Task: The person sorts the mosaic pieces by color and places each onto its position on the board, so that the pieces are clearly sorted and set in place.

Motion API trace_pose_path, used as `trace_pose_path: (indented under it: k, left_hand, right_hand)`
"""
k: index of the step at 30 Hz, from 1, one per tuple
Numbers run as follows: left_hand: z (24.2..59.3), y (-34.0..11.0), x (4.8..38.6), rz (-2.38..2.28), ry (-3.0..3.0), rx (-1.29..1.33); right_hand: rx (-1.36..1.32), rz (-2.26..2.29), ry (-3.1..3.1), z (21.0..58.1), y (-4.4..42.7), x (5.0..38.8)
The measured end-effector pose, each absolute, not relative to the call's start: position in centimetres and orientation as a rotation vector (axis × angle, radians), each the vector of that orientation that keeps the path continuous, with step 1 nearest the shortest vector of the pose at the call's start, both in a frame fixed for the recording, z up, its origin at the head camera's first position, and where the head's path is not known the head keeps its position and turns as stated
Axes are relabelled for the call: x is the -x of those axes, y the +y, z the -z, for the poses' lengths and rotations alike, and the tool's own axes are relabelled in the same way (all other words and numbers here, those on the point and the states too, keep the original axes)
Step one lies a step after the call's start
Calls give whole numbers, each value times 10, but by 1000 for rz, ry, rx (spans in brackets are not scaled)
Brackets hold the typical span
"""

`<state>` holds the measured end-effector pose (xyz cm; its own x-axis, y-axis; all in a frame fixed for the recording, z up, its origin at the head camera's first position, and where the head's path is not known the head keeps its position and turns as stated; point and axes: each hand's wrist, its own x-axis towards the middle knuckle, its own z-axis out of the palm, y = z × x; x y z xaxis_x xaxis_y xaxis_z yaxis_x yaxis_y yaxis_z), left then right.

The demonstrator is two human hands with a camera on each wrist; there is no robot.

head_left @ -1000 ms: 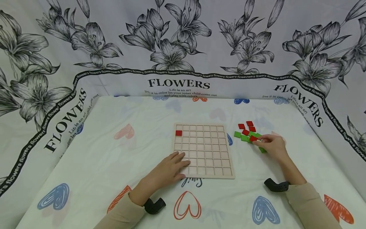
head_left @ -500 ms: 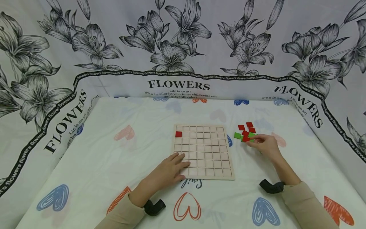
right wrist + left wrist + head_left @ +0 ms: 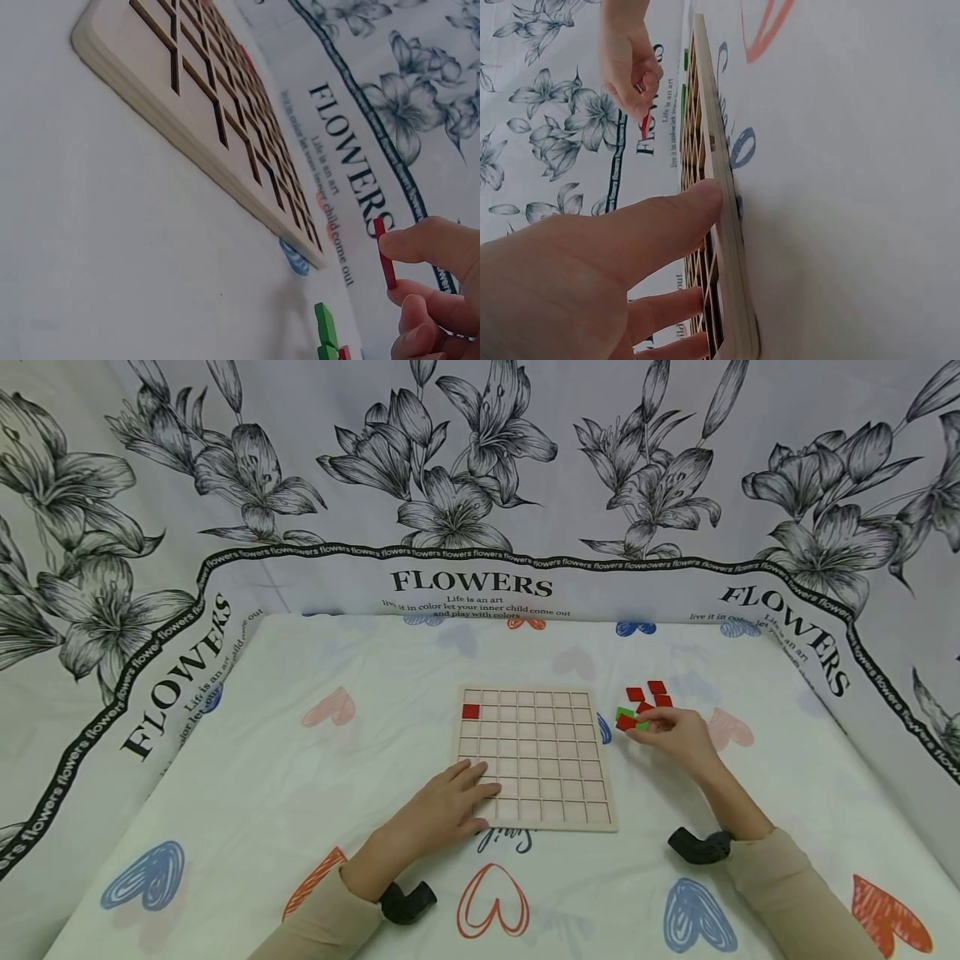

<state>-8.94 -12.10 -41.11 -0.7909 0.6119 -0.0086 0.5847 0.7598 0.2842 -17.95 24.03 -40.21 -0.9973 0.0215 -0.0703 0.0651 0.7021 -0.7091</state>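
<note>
Between thumb and fingers, my right hand (image 3: 678, 737) pinches a red square tile (image 3: 626, 723), lifted off the table in the right wrist view. Beneath and behind it lie green tiles (image 3: 325, 324) and several red tiles (image 3: 656, 687), partly hidden by the hand. A wooden grid board (image 3: 543, 760) lies flat in the middle of the table. One red tile (image 3: 471, 712) sits in its left column, second row from the top. Spread over the board's near left corner, my left hand (image 3: 435, 806) rests with its thumb on the edge and its fingers on the grid.
A white cloth (image 3: 247, 827) printed with hearts covers the table. Behind it hangs a flower-printed curtain (image 3: 480, 468). A black wrist device (image 3: 408, 903) sits by the left cuff, and another black device (image 3: 699, 846) by the right.
My right hand has moved left with the red tile, from over the green tiles toward the board's right side. My left hand and the board have stayed put.
</note>
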Motion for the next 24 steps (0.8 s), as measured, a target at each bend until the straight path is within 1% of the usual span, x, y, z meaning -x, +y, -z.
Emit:
trace_pose_path:
  k: [16,24]
  left_hand:
    - [411,-119,90,-401,2855,-980]
    - [411,-120,89,-380,2849,-980]
  right_hand:
    - [119,1263,2806,400,212,184]
    - [104,1259,2797,400,195,186]
